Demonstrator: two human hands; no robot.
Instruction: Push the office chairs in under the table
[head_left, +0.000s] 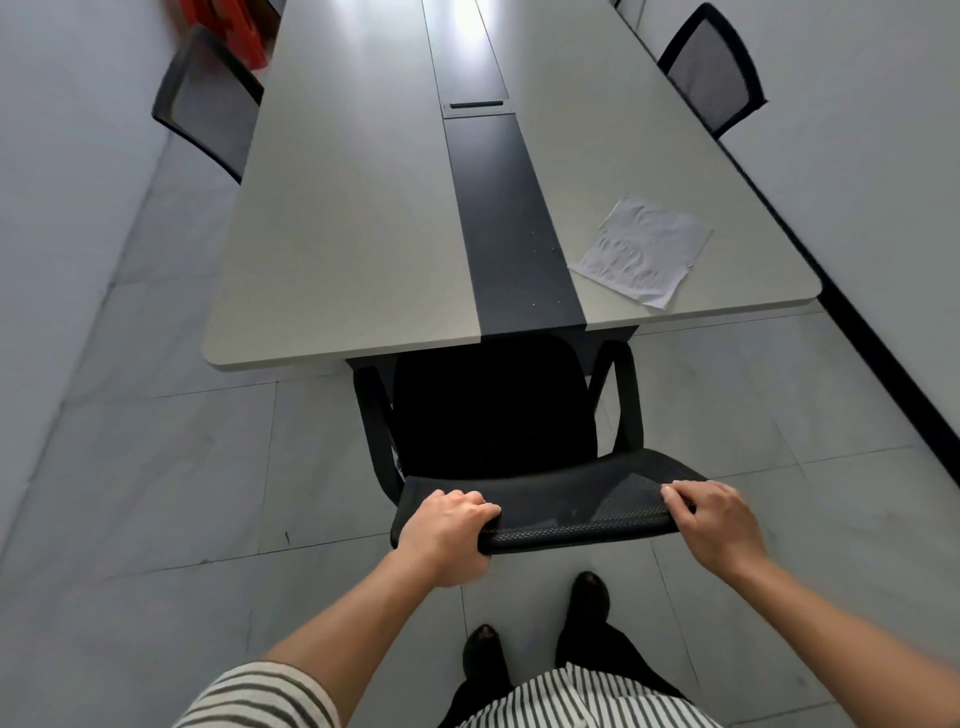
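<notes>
Chair (545, 499) backrest gripped by left hand (447, 535) and right hand (719, 525).

No legible text or labels anywhere

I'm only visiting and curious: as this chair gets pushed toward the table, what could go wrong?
The armrests sit close to the table edge, so they might knock it instead of sliding under. Both hands, left hand and right hand, grip the chair at its back's top; a hard shove could tip it. A jolt might shift the paper.
</notes>
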